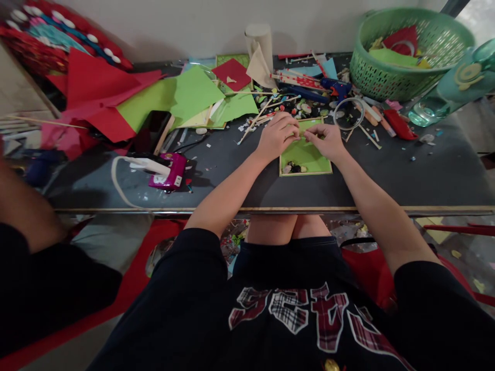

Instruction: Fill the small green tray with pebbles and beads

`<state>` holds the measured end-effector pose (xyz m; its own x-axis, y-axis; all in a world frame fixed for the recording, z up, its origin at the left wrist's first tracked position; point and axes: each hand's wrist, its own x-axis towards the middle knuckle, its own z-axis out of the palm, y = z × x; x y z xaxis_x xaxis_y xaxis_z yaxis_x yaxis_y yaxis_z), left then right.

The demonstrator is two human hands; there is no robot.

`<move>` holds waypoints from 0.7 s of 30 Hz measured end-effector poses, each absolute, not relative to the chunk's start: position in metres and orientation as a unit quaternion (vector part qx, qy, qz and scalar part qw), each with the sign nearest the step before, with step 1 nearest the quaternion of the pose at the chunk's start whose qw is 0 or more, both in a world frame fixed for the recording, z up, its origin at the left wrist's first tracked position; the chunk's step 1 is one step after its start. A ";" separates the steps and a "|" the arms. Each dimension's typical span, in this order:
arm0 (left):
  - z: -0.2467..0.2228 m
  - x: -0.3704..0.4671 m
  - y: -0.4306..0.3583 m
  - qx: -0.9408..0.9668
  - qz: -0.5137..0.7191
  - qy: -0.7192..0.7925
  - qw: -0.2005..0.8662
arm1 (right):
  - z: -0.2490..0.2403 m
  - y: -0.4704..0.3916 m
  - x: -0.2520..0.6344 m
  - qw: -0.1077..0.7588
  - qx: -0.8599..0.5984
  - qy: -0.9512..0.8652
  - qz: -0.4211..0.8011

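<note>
A green paper panel (pixel 305 152) with a thin pale border lies flat on the table in front of me. Over its far half, my left hand (pixel 279 135) is closed with the fingers curled and the tips together. My right hand (pixel 327 140) faces it, thumb and fingers pinched, with a narrow gap between the two sets of fingertips. Whatever sits in either pinch is too small to make out. Several dark and pale pebbles (pixel 294 167) are grouped at the panel's near left corner. Just beyond my hands is a heap of small coloured pebbles (pixel 305 109) and sticks.
Left of the panel are a purple power adapter (pixel 170 172) with a white plug, a phone (pixel 152 133), and red and green paper (pixel 197 95). On the right stand a tape roll (pixel 348 114), glue gun (pixel 336 88), green basket (pixel 410 77) and bottle (pixel 452 85). Another person's arm (pixel 27 206) is at far left.
</note>
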<state>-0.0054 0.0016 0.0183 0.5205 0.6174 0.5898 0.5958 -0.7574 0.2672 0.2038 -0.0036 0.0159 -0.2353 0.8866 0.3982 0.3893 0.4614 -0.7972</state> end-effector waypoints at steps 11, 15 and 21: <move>0.104 -0.052 -0.046 0.833 0.110 0.376 0.390 | 0.015 -0.003 0.205 0.449 -0.458 -0.701 0.312; 0.115 -0.110 -0.096 0.824 -0.176 0.368 0.393 | 0.016 -0.008 0.203 0.422 -0.453 -0.719 0.315; 0.092 -0.155 -0.143 0.950 -0.078 0.224 0.204 | 0.028 -0.027 0.211 0.378 -0.416 -0.779 0.278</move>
